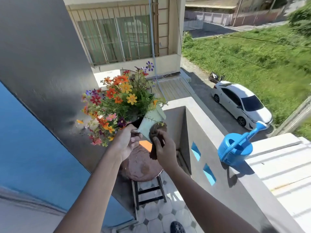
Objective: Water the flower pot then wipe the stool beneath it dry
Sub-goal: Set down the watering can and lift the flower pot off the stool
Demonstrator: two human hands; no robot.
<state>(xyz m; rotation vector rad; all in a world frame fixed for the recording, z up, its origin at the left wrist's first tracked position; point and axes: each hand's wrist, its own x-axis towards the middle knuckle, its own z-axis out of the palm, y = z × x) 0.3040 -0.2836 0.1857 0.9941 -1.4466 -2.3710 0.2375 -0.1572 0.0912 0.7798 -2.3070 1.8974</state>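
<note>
A pale green flower pot full of orange, yellow and red flowers is lifted and tilted above a round reddish-brown stool. My left hand grips the pot at its lower left edge. My right hand holds a dark brown cloth pressed against the underside of the pot. The stool seat shows darker damp patches and stands on black legs below the pot. A blue watering can rests on the balcony wall to the right, apart from both hands.
The grey balcony parapet with blue cut-outs runs along the right of the stool. A dark wall and blue panel close the left side. Tiled floor lies below, with a dark shoe. A white car is parked far below.
</note>
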